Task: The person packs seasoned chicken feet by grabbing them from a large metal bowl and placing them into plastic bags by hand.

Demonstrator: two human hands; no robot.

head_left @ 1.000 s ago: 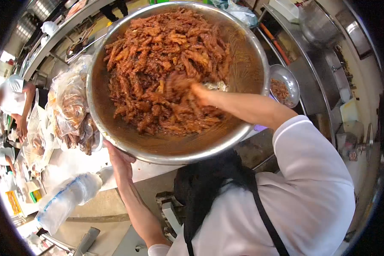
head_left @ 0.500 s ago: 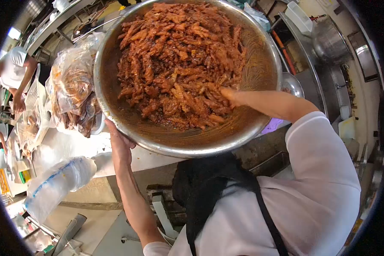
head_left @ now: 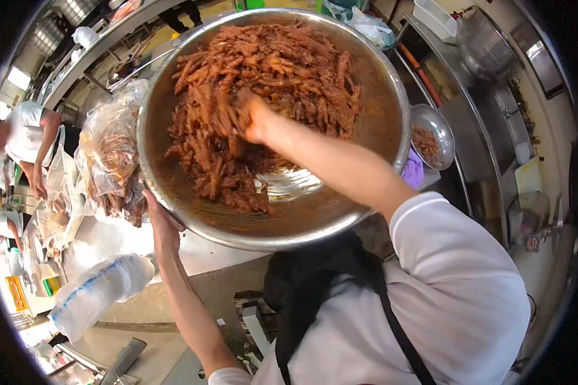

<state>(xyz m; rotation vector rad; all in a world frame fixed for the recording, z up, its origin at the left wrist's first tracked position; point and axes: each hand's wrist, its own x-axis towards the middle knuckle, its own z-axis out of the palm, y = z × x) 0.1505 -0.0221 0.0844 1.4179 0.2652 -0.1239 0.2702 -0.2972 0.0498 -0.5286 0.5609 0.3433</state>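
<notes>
A large steel bowl (head_left: 149,173) holds a heap of chicken feet (head_left: 270,70) coated in thick red-brown sauce. My left hand (head_left: 165,224) grips the bowl's near left rim, thumb on the outer edge and fingers partly hidden beneath it. Deep among the chicken feet, left of the bowl's middle, is my right hand (head_left: 253,119); sauce covers it and its fingers are blurred and partly buried. Behind its wrist, a patch of bare, shiny bowl bottom shows.
Left of the bowl lie clear bags of brownish food (head_left: 109,144) and a roll of plastic bags (head_left: 99,292). A smaller steel bowl (head_left: 424,115) with reddish bits and a purple cloth (head_left: 413,170) are at the right. Co-workers (head_left: 35,138) stand at the far left.
My right hand has swept left through the chicken feet from the bowl's right side, baring some bottom. My left hand still holds the rim. The smaller bowl shows more now.
</notes>
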